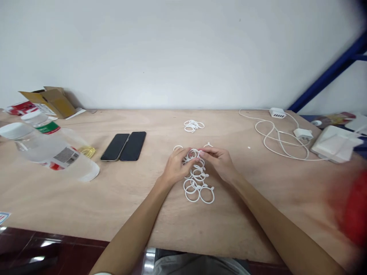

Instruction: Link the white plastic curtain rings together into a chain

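Note:
A chain of linked white plastic rings (197, 185) lies on the wooden table (143, 198) in front of me. My left hand (176, 166) and my right hand (219, 162) meet at the chain's far end, both with fingers pinched on the top rings. A smaller heap of white rings (194, 125) lies farther back. Two loose rings sit just beyond my hands, one on the left (177, 147) and one on the right (208, 145).
Two dark phones (124, 146) lie side by side at the left. Clear plastic bottles (48, 151) lie nearer the left edge, with an open cardboard box (50, 100) behind. A white charger with cable (282, 131) and a white box (334, 143) are on the right. A blurred red shape (355, 214) is at the right edge.

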Motion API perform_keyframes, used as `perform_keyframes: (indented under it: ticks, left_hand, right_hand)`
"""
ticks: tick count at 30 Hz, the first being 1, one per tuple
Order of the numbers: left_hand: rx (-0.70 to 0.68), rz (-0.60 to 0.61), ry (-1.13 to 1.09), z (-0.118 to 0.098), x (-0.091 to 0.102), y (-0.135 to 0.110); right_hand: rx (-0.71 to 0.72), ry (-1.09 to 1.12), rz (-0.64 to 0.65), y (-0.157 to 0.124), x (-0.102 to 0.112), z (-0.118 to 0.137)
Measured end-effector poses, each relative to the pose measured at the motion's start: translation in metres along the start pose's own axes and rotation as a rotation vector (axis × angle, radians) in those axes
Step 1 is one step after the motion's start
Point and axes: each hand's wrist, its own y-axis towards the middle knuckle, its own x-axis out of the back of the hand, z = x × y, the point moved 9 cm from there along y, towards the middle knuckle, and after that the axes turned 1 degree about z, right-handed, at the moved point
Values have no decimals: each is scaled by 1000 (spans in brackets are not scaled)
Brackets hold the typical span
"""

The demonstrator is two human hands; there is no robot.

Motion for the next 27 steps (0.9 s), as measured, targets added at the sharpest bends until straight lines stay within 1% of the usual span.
perform_keyframes:
  ticks: [6,11,12,14,16,17,18,20,21,22,24,27]
  left_hand:
    - [-13,39,30,-1,-3,1]
    - [32,44,31,1,-2,1]
    - [44,33,24,1,-1,1]
    - [69,-7,-4,4,2,1]
    - [126,-60,-64,12,5,0]
    - [173,-84,-109,18,6,-1]
    - [224,-107,-156,26,6,-2]
    - [297,-141,-213,38,6,-4]
    - [305,-144,-211,41,6,-4]
    - [303,-138,-199,42,6,-4]
    - [304,-100,-190,42,3,-3]
    - [401,-65,-310,46,-1,-6]
  right_hand:
    - [46,-19,-3,0,-1,0]
    - [83,-67,-19,1,-1,1]
    - [78,-68,-7,2,-2,2]
    - [56,-52,55,7,-6,3]
    - [25,-18,98,19,-8,3]
    - [11,-9,89,28,-6,2]
    - [4,-14,49,39,-1,1]
    - [15,-109,-90,64,14,-2]
    - [36,-201,-173,76,22,-1]
    - [33,-314,-225,87,26,-3]
    - [-1,-539,-265,105,28,-9]
    - [-89,-778,-247,119,23,-19]
